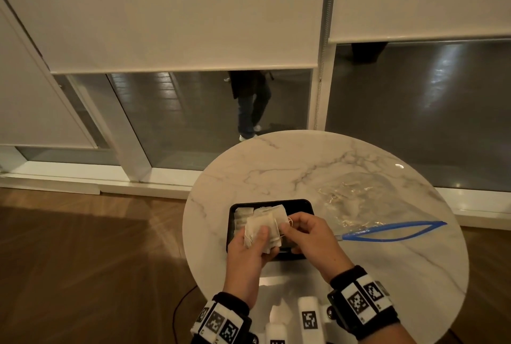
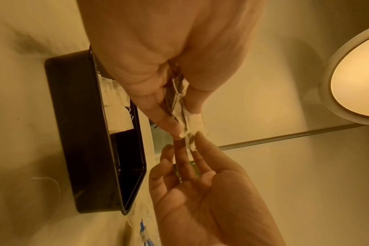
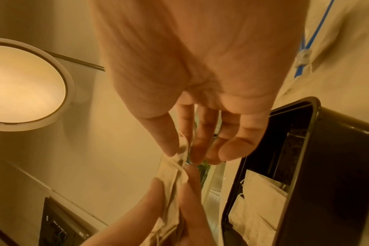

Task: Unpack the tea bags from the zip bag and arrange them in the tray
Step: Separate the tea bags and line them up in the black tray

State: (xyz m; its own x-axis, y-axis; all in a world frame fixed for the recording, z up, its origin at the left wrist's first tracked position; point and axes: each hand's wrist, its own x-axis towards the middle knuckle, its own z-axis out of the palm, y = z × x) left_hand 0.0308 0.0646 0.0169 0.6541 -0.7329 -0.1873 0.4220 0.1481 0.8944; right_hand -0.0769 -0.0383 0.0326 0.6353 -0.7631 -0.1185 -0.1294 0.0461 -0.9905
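Over the near-left part of the black tray (image 1: 300, 205), my left hand (image 1: 262, 241) grips a small stack of white tea bags (image 1: 262, 223). My right hand (image 1: 287, 229) pinches the right edge of one bag in that stack between thumb and fingers. In the right wrist view the pinch (image 3: 182, 153) sits on the bag's top corner (image 3: 169, 168). Several tea bags (image 1: 243, 216) lie in the tray's left end, also seen in the tray (image 2: 78, 133) as white tea bags (image 2: 116, 113). The clear zip bag (image 1: 354, 197) with its blue zipper (image 1: 392, 229) lies open on the table right of the tray.
The round marble table (image 1: 276, 166) stands by a floor-level window; its edge drops to wooden floor on the left. White marker-tagged gear (image 1: 308, 316) sits at the near edge. A person's legs (image 1: 253, 105) show in the glass.
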